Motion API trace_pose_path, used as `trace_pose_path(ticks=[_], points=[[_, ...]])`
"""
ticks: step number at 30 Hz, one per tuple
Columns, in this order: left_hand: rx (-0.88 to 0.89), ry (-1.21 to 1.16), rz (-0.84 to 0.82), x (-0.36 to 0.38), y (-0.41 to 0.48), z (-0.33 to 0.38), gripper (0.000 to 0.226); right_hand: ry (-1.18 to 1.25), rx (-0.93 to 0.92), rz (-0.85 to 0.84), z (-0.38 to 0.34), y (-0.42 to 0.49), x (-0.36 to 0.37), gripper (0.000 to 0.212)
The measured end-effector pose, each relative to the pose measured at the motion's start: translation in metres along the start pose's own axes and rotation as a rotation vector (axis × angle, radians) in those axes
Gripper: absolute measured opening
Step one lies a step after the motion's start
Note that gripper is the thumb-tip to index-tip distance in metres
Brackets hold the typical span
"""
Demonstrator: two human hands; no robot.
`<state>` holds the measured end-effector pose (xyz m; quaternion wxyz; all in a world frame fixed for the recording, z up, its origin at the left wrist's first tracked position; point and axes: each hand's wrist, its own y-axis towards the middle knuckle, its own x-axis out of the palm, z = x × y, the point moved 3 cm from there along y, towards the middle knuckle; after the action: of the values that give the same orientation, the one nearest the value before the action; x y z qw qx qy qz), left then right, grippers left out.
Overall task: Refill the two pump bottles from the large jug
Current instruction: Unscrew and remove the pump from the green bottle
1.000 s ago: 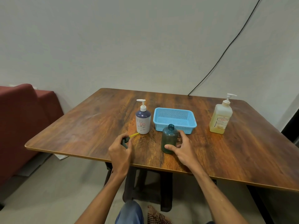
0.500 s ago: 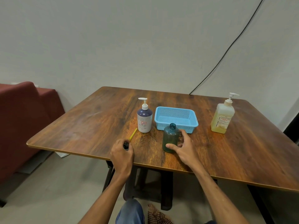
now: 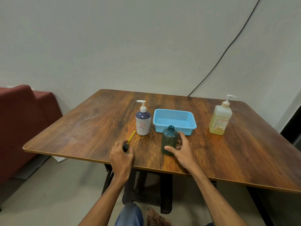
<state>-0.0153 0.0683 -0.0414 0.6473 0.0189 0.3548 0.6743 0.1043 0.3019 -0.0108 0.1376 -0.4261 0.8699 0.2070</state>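
Observation:
A dark green bottle [image 3: 169, 139] stands upright near the table's front edge with its neck uncapped. My right hand [image 3: 182, 149] curls around its right side, thumb across the front. My left hand [image 3: 121, 156] grips the bottle's dark pump head [image 3: 125, 146] low on the table, and the pump's yellow tube [image 3: 131, 137] points away toward a purple-and-white pump bottle [image 3: 143, 122]. A large yellowish jug [image 3: 220, 119] with a white pump stands at the far right.
A blue mesh basket [image 3: 175, 122] sits just behind the green bottle. The wooden table [image 3: 228, 157] has bare surface to the left and right. A red sofa [image 3: 21, 121] stands left of the table, and a black cable [image 3: 228, 46] runs down the wall.
My left hand has drawn the pump head toward the table's front edge and lower, so its yellow tube lies along the wood. My right hand stays on the green bottle.

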Motion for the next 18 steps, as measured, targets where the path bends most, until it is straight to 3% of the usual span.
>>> trace_pose_path(ticks=[18], points=[[0.112, -0.067, -0.036, -0.009, 0.004, 0.046, 0.049, 0.070, 0.019, -0.030, -0.007, -0.009, -0.006, 0.096]])
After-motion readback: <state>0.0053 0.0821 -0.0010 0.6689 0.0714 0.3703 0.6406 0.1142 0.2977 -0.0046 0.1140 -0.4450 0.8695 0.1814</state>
